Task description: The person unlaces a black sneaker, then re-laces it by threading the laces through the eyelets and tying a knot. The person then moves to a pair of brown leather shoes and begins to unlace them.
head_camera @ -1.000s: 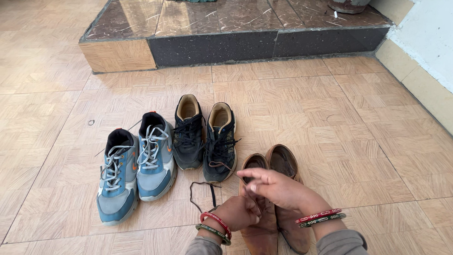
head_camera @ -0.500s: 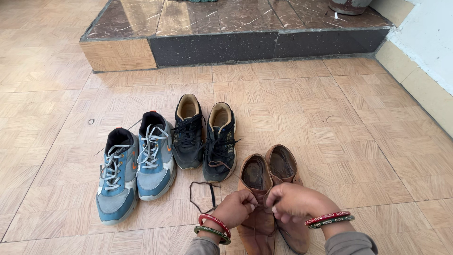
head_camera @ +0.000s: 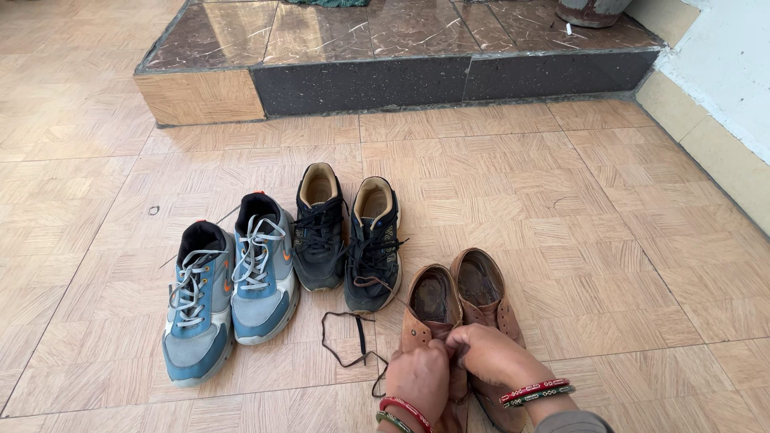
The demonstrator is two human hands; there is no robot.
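A pair of brown leather shoes stands on the tiled floor near me. Both my hands are on the left brown shoe (head_camera: pixel 431 301). My left hand (head_camera: pixel 420 378) pinches its lace area from the left, and my right hand (head_camera: pixel 488 358) presses against it from the right, fingers closed on the lacing. The right brown shoe (head_camera: pixel 481 281) lies partly under my right wrist. A loose dark lace (head_camera: pixel 350 341) trails on the floor to the left of my hands. Red and green bangles sit on both wrists.
Black sneakers (head_camera: pixel 346 232) with tan lining stand beyond the brown pair. Blue-grey sneakers (head_camera: pixel 228 281) lie to the left. A dark stone step (head_camera: pixel 401 76) crosses the back, and a pale wall (head_camera: pixel 722 88) runs along the right.
My right hand came down from above the shoe openings to the lacing. Both hands drew closer together and lower, and the brown shoes' openings are now uncovered.
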